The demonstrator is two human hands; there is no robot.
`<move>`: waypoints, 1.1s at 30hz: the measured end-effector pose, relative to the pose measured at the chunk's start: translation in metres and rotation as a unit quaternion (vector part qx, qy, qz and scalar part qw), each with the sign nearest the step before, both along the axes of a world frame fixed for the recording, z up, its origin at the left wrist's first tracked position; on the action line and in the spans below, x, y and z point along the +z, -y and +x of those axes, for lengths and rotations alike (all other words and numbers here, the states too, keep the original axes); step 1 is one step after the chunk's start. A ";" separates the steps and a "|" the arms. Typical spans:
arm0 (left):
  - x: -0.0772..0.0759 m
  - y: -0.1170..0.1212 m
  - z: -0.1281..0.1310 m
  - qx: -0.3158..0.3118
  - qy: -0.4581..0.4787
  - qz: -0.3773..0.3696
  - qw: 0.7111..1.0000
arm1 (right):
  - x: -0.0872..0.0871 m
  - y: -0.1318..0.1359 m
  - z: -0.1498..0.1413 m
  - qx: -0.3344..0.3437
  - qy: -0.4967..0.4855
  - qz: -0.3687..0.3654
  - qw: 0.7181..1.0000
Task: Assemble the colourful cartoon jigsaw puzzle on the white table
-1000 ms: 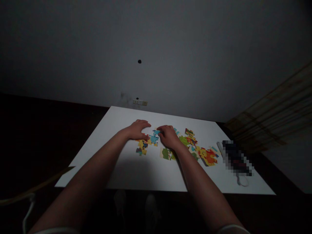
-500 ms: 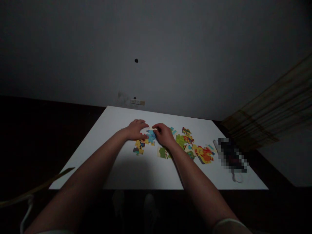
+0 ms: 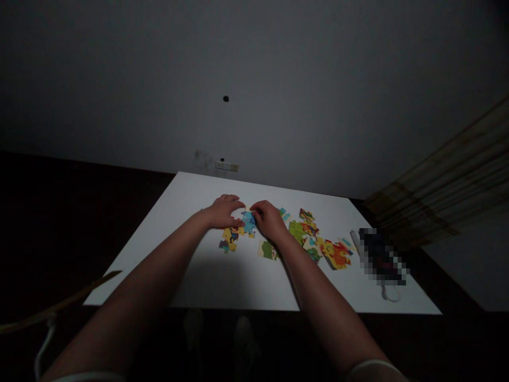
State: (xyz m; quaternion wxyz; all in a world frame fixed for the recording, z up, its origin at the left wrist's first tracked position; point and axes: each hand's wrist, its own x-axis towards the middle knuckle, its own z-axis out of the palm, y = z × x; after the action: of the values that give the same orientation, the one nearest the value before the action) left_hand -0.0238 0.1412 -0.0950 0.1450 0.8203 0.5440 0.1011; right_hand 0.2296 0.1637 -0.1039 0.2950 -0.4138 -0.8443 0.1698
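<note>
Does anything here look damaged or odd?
Yes: the plain grey wall has a round dark spot, perhaps a hole, and dark smudges near the pale rectangular socket strip. A blocky pixelated patch hides something on the white rectangular table. The colourful flat jigsaw pieces, some joined, some loose, show no clear damage.

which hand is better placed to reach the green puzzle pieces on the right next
Probably the right hand: the green puzzle pieces lie close beside its wrist. The left hand is farther off, across the blue puzzle section, with its thumb at the yellow puzzle pieces.
</note>
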 end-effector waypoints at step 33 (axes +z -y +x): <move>-0.014 -0.009 -0.007 0.068 0.017 0.081 0.994 | -0.011 -0.020 0.053 -0.160 0.149 0.009 0.976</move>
State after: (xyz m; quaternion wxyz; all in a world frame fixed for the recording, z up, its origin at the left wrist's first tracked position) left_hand -0.0304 0.1498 -0.1095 0.0802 0.7885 0.5860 0.1687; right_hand 0.2829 0.1838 -0.1152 0.1925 -0.5614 -0.8033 0.0495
